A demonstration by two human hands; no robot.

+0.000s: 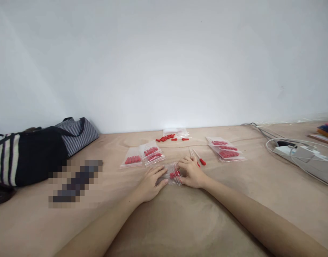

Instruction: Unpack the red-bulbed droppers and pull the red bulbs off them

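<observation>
Clear bag, red pieces — between both hands, touching each

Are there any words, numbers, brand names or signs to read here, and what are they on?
None that I can read.
Clear bag between the left hand and right hand: nothing readable.
Filled bags: nothing readable; any print is too small.
Power strip: too small to read.
Dark thing: pixelated, so any writing is hidden.
</observation>
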